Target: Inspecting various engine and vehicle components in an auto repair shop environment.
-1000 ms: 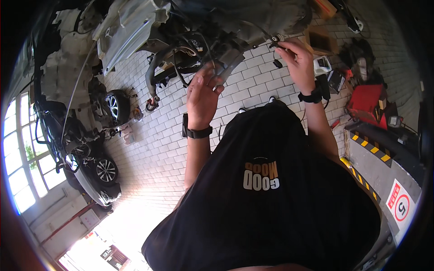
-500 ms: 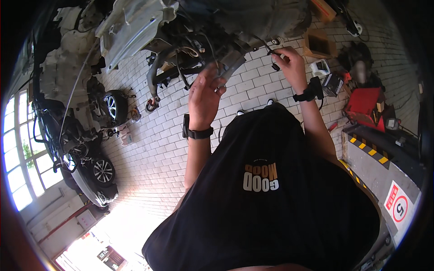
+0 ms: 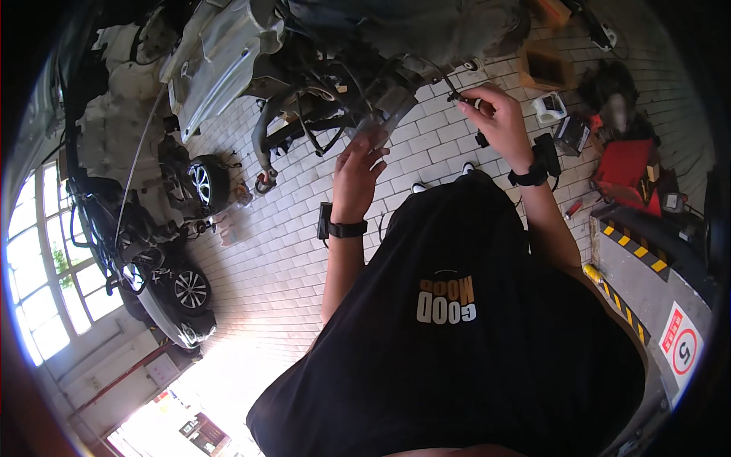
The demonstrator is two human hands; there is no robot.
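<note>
The right hand is raised toward the underside of the engine assembly, its thumb and fingertips pinched shut on a small dark connector at the end of a thin black cable that runs up from the fingers into the machinery; a black watch sits on that wrist, and a small dark piece hangs just below the palm, too blurred to tell what it is. The left hand is lifted beside it, a little lower, fingers loosely curled with the tips against a pale grey tube-like part that slants down out of the assembly; whether the fingers actually clasp it cannot be told. A black band circles the left wrist. Just above and to the left of the left hand hang dark hoses and brackets. Well beyond the right hand, on the brick-paved floor, lie a red tool case and an open cardboard box. Far off the left hand's outer side stand two car wheels under a stripped body
</note>
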